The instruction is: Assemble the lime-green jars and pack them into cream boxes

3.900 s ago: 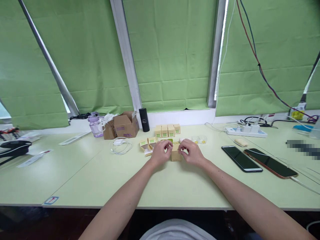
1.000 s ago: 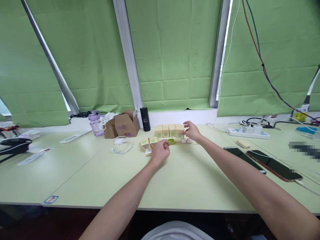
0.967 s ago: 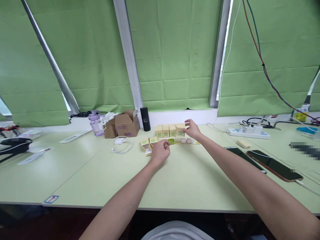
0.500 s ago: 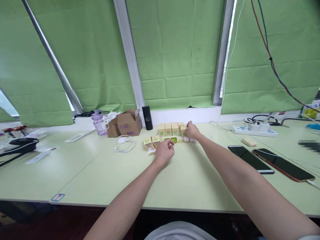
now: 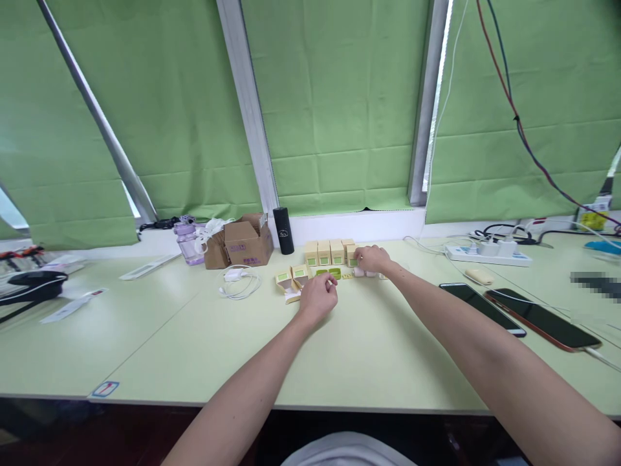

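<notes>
My right hand (image 5: 372,259) has its fingers closed on a small cream box (image 5: 352,257) with a green label. That box stands at the right end of a row of similar small boxes (image 5: 324,253). My left hand (image 5: 319,296) hovers low over or rests on the table; I cannot tell which. Its fingers are loosely bent and slightly apart, with nothing visible in them. Just beyond it lie green plastic trays (image 5: 334,274) and small yellow pieces (image 5: 347,276). Two opened cream boxes (image 5: 292,278) are left of my left hand. Pale pink pieces (image 5: 363,272) lie beneath my right hand.
An open cardboard box (image 5: 250,244), a purple bottle (image 5: 189,243) and a black cylinder (image 5: 284,231) stand at the back. A white charger (image 5: 235,275) with its cable lies left. Two phones (image 5: 480,307) (image 5: 541,318) and a power strip (image 5: 488,257) are on the right.
My right hand has lowered and moved slightly left, bringing the small box down against the end of the row. My left hand has barely moved. The view has shifted slightly.
</notes>
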Demonstrator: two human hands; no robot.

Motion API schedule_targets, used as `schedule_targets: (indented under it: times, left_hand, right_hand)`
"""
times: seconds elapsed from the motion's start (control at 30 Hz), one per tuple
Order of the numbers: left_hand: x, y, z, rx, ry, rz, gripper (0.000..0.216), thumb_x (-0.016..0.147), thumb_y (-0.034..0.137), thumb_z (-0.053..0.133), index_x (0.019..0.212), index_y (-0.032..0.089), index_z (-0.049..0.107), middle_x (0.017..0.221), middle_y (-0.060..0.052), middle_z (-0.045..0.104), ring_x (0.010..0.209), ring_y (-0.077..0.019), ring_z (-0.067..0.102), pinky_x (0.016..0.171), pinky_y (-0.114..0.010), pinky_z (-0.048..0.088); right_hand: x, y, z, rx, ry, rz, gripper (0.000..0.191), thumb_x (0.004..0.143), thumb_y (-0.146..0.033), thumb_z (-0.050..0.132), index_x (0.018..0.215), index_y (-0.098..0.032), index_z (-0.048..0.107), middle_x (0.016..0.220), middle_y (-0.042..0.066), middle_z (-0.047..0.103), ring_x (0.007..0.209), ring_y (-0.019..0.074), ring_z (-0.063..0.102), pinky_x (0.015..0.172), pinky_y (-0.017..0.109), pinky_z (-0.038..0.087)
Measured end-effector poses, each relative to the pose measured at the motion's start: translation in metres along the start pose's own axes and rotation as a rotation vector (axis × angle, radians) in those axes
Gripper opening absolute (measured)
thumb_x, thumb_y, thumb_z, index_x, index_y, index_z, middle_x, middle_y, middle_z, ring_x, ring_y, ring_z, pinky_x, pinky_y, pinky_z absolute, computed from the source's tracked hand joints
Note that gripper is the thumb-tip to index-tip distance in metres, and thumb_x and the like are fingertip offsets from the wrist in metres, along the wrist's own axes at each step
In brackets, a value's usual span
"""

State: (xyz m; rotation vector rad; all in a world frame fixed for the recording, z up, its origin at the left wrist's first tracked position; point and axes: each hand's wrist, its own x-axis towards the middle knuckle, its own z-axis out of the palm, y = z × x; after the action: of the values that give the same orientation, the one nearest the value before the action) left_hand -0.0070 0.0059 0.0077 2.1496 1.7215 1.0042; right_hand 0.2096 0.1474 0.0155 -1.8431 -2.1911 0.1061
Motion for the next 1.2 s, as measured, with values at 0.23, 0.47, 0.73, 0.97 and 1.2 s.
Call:
schedule_targets:
  times: [0.23, 0.47, 0.73, 0.97, 1.2]
  left_hand:
    - [0.0, 0.0, 0.0, 0.016, 0.004, 0.014, 0.023, 0.084, 0.008, 0.055, 0.09, 0.021, 0.073, 0.066, 0.001, 0.066, 0.066, -0.0172, 0.059, 0.063, -0.028, 0.037]
    - [0.0, 0.001, 0.001, 0.041, -0.023, 0.003, 0.024, 0.085, 0.009, 0.054, 0.091, 0.021, 0.074, 0.069, 0.0, 0.067, 0.068, -0.0182, 0.061, 0.064, -0.029, 0.039]
    - [-0.001, 0.002, 0.001, 0.078, -0.042, -0.002, 0.023, 0.085, 0.011, 0.055, 0.092, 0.022, 0.074, 0.072, -0.001, 0.071, 0.071, -0.0194, 0.064, 0.064, -0.029, 0.04]
    - [-0.003, 0.004, -0.001, 0.166, -0.112, 0.034, 0.025, 0.086, 0.014, 0.056, 0.097, 0.023, 0.077, 0.081, -0.003, 0.077, 0.08, -0.0226, 0.07, 0.076, -0.031, 0.05]
    - [-0.004, 0.005, 0.001, 0.225, -0.145, 0.064, 0.024, 0.088, 0.015, 0.057, 0.1, 0.022, 0.077, 0.087, -0.005, 0.079, 0.088, -0.0247, 0.073, 0.085, -0.034, 0.052]
  right_hand:
    - [0.004, -0.006, 0.005, -0.03, -0.034, 0.008, 0.045, 0.09, -0.026, 0.062, 0.135, -0.027, 0.065, 0.139, 0.011, 0.069, 0.131, 0.0338, 0.056, 0.105, 0.046, 0.043]
    - [0.005, -0.008, 0.007, -0.023, -0.056, 0.025, 0.051, 0.091, -0.025, 0.057, 0.142, -0.027, 0.059, 0.14, 0.011, 0.069, 0.133, 0.0345, 0.054, 0.106, 0.047, 0.042]
    - [0.005, -0.014, 0.007, -0.015, -0.066, 0.027, 0.058, 0.089, -0.023, 0.056, 0.146, -0.031, 0.059, 0.14, 0.009, 0.069, 0.134, 0.0353, 0.053, 0.106, 0.049, 0.041]
    - [-0.008, -0.017, 0.004, 0.017, 0.019, 0.014, 0.049, 0.093, -0.024, 0.055, 0.14, -0.032, 0.065, 0.133, 0.008, 0.072, 0.131, 0.0346, 0.053, 0.103, 0.046, 0.043]
    - [-0.044, -0.027, -0.004, 0.065, 0.296, -0.024, 0.035, 0.097, -0.016, 0.049, 0.128, -0.018, 0.067, 0.141, 0.014, 0.06, 0.13, 0.0297, 0.049, 0.105, 0.037, 0.042]
